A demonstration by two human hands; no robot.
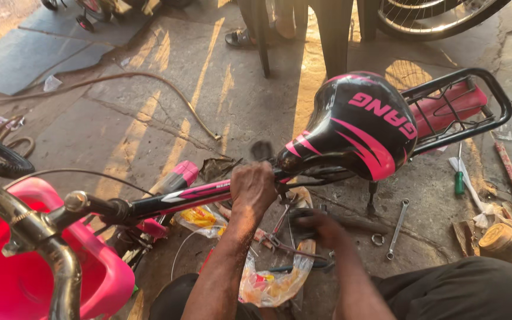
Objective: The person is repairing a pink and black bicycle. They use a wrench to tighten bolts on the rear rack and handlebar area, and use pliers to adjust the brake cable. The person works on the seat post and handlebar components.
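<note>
One small bicycle frame (197, 194), black and pink, lying across the concrete. One saddle (360, 121). One rear rack (466, 104). One spanner (397, 228). One green-handled screwdriver (458, 178). Left hand (253, 186) fisted over the top tube; right hand (318, 226) below the frame, grip unclear.

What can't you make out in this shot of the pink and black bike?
Head view:
- Right hand: in shadow under the frame, its grasp unclear.
- Black and pink saddle hides its seat post clamp.
- Pink plastic basket: cut off by the left edge.
- Left hand covers the pink and black frame tube.
</note>
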